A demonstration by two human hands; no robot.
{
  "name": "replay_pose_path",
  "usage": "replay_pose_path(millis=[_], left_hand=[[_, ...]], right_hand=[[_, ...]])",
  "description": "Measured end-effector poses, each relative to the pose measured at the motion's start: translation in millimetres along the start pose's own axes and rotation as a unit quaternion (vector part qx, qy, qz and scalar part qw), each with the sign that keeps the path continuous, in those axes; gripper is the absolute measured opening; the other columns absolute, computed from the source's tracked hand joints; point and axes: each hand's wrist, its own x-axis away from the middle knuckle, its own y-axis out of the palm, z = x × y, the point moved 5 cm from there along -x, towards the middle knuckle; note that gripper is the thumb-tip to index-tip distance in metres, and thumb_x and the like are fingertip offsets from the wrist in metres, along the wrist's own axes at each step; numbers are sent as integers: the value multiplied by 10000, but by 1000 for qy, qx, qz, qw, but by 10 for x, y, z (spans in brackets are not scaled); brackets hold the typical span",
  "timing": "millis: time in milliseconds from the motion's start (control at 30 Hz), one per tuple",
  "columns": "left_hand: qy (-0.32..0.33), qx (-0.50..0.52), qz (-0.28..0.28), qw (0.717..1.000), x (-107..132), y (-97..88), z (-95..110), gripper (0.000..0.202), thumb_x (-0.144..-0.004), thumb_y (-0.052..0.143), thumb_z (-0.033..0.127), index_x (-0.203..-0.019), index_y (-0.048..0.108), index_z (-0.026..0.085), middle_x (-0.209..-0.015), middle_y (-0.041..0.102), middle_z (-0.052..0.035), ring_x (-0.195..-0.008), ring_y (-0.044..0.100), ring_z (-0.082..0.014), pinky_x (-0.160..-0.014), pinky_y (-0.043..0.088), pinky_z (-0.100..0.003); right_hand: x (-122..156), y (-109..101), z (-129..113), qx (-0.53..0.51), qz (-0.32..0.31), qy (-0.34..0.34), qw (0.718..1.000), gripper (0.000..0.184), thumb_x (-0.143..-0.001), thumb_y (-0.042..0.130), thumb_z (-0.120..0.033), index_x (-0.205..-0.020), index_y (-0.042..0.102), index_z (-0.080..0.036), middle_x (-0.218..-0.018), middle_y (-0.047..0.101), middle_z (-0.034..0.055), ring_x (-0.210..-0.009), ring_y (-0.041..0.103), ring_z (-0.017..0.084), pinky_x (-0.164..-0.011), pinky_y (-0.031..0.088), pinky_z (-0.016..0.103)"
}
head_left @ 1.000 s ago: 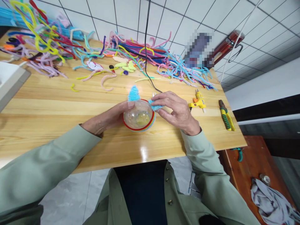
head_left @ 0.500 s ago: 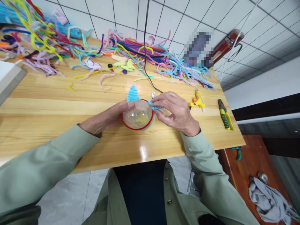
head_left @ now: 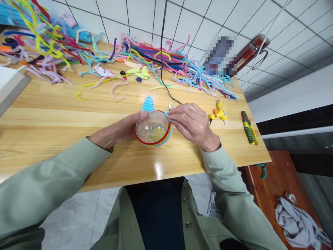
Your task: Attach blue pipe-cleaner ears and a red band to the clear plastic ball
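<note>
A clear plastic bowl-like dome with a red rim and other coloured bands beneath is held over the table. My left hand grips it from the left, thumb on top and the other fingers mostly hidden. From its far edge rises a blue ear-like piece of coiled pipe cleaner. At the right edge, my right hand pinches a second blue pipe-cleaner piece, largely covered by the fingers. Just beyond that hand lie small metal-tipped cutters.
Heaps of coloured pipe cleaners line the back of the wooden table. To the right are a yellow glue gun and green-yellow pliers. A black cable hangs across the back; a white box stands left.
The fingers of my right hand have closed in over the right blue piece, covering more of it. My left thumb has slid slightly left on the dome.
</note>
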Motion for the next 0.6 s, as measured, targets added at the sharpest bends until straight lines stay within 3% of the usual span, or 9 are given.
replay_pose_path(millis=[133, 400, 600], left_hand=[[-37, 103, -79, 991, 15, 81, 15, 737, -714, 851, 866, -1108, 873, 243, -1175, 863, -117, -1310, 751, -446, -1160, 611, -568], [-44, 86, -62, 993, 25, 80, 65, 742, -633, 884, 883, -1022, 874, 252, -1065, 864, -124, -1315, 754, -471, -1128, 644, -578], [-51, 81, -78, 992, 28, 59, 12, 763, -680, 845, 869, -1151, 863, 270, -1159, 852, -140, -1335, 743, -487, -1135, 629, -605]], right_hand=[[4, 17, -24, 18, 4, -6, 1000, 262, -1175, 529, -325, -1254, 773, -276, -1197, 850, 94, -1121, 796, 266, -932, 612, 477], [3, -3, -96, 13, 53, -48, 997, 234, -1131, 603, -232, -1322, 731, -276, -1190, 853, 83, -1105, 807, 256, -929, 621, 448], [3, 2, -99, 13, 49, -45, 998, 207, -1143, 601, -264, -1291, 744, -281, -1186, 855, 79, -1092, 812, 252, -914, 624, 453]])
